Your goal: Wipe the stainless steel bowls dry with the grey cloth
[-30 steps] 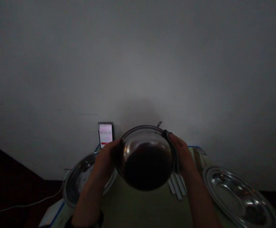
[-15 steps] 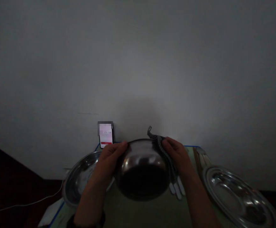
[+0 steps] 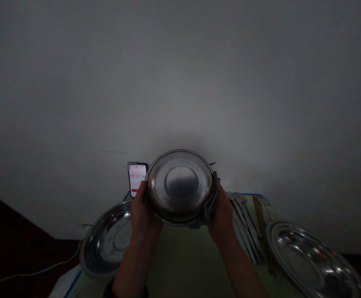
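Note:
A shiny steel bowl (image 3: pixel 180 186) is held up in front of me, tilted so that a round face with a ringed centre shows. I cannot tell whether this is its inside or its underside. My left hand (image 3: pixel 143 211) grips the bowl's left edge. My right hand (image 3: pixel 222 209) grips the right edge through a grey patterned cloth (image 3: pixel 210 196), pressed between palm and metal. The fingers of both hands are partly hidden behind the bowl.
A wide steel basin (image 3: pixel 106 244) sits at left, and a phone (image 3: pixel 137 180) with a lit screen leans on the wall. At right lie several knives (image 3: pixel 245 227), several forks (image 3: pixel 266 207) and an oval steel tray (image 3: pixel 311 252). A white cable (image 3: pixel 44 271) trails at far left.
Both hands have raised the bowl and turned it, so its ringed round face shows instead of its side. The cloth has shifted down along the right edge. More of the knives shows.

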The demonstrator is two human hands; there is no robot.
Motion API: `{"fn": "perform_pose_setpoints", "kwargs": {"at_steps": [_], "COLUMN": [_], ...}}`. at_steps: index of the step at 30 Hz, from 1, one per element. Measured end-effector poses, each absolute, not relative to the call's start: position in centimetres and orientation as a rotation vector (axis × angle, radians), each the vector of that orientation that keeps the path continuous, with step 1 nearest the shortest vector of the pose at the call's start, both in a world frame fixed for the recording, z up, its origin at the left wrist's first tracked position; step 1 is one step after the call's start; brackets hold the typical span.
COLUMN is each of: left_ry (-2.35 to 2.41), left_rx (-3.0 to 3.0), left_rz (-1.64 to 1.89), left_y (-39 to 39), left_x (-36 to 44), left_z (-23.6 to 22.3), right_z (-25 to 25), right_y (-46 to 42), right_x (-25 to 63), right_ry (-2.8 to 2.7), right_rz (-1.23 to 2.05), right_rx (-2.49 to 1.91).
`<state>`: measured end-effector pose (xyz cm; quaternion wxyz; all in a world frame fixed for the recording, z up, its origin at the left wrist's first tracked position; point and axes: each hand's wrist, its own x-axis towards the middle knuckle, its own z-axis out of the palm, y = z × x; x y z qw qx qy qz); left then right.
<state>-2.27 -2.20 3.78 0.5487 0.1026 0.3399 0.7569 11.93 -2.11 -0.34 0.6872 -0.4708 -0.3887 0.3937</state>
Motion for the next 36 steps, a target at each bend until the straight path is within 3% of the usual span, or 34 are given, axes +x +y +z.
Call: {"fn": "perform_pose_setpoints", "kwargs": {"at_steps": [13,25,31,36], "left_ry": [1.150,0.900,0.799,0.710], "left_rx": [0.923,0.221,0.200,0.216], "left_rz": [1.191,1.805,1.782,1.675], "left_y": [-3.8,-2.6,-2.8,-3.8], "left_x": [-6.0,-1.4,-1.0,-1.6], "left_z": [3.2,3.6,3.9,4.9], "right_z": [1.0,-0.7,-2.0,-1.0], "right_y": [-2.1,-1.3,-0.3,0.3], "right_x": [16.0,12.7,12.3,15.3], "right_ry": [-1.320,-0.833,-0.737,-0.716], "right_rz": [1.251,1.022,1.196,0.840], "right_rx": [-0.938,-0.929,-0.869,-0.926]}}
